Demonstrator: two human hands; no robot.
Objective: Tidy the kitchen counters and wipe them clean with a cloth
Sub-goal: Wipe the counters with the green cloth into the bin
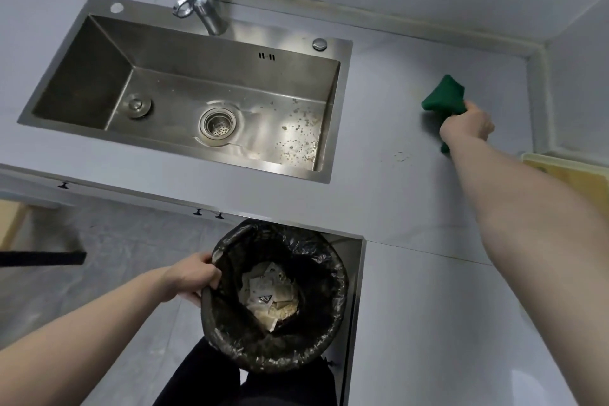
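While the right hand (468, 123) reaches out across the grey counter (379, 194), it's got its fingers wrapped tight around a dark green cloth (443, 95), which looks bunched up, with one wad sticking out past the knuckles toward the back wall and a bit more poking out under the wrist. The cloth sits down on the counter to the right of the sink, not far from the corner where the walls meet. Just in front of it there's a small patch of faint specks (400, 156) on the surface. The left hand (194, 277) is closed on the rim of a round bin (329, 300) lined with a black bag, held low in front of the counter edge, and you can see crumpled wrappers and paper scraps (270, 297) at the bottom. The steel sink (184, 82) takes up the left side, with a strainer drain (218, 123) in the middle, a plug (135, 104) lying further left, and a bunch of spotty stains (300, 135) on the right part of the basin. The faucet (206, 6) stands behind it. A wooden board (570, 175) pokes in at the right edge, near the forearm. Grime runs along the seam at the back wall.
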